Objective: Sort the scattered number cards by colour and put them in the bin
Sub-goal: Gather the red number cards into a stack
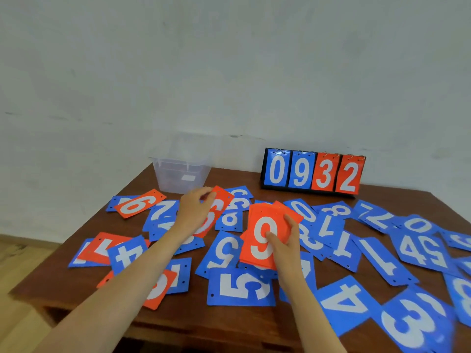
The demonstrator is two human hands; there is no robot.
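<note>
Care with alignment: while your right hand pinches the red stack, lay the red card your left hand grips squarely on top.

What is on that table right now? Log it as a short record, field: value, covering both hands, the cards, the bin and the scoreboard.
left hand: grips a red card
right hand: holds a red stack, 9 on top
loose red: red 6 card near the bin, a few more at near left
blue cards: scattered over most of the table, many overlapping
bin: clear plastic, far side, behind the left hand
scoreboard: upright at the far edge, reads 0 9 3 2
</note>
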